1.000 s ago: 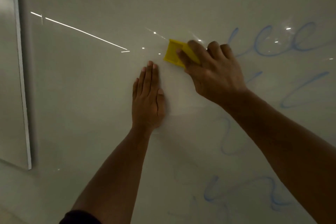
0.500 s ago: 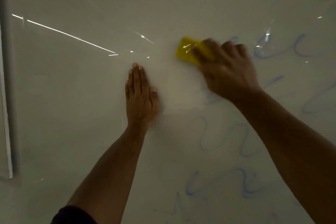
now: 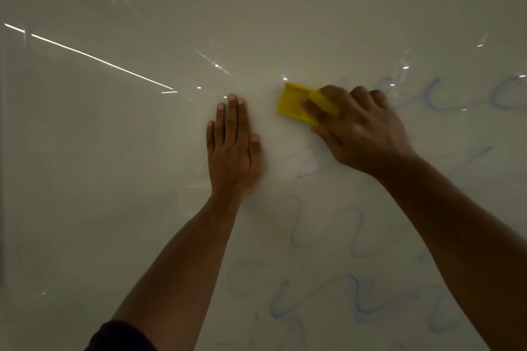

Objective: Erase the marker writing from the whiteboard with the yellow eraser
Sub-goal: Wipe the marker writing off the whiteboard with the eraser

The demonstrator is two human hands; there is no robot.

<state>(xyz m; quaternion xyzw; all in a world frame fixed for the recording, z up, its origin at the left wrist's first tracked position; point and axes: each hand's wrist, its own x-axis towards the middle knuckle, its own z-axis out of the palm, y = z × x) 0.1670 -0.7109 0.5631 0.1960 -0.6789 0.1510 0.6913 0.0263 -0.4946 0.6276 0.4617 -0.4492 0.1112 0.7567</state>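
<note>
1. Glossy whiteboard (image 3: 114, 179) fills my view, streaked with light reflections.
2. Blue marker writing (image 3: 328, 231), looped and smeared, lies below and right of my right hand (image 3: 362, 134); I can't read it.
3. That hand grips the yellow eraser (image 3: 296, 102), a flat rectangular block against the board.
4. My left hand (image 3: 232, 151) lies open and flat, just left of the eraser.

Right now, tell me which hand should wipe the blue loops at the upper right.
Right. The right hand already grips the yellow eraser, with the blue loops just beside it. The left hand lies flat and empty on the whiteboard, farther away.
</note>
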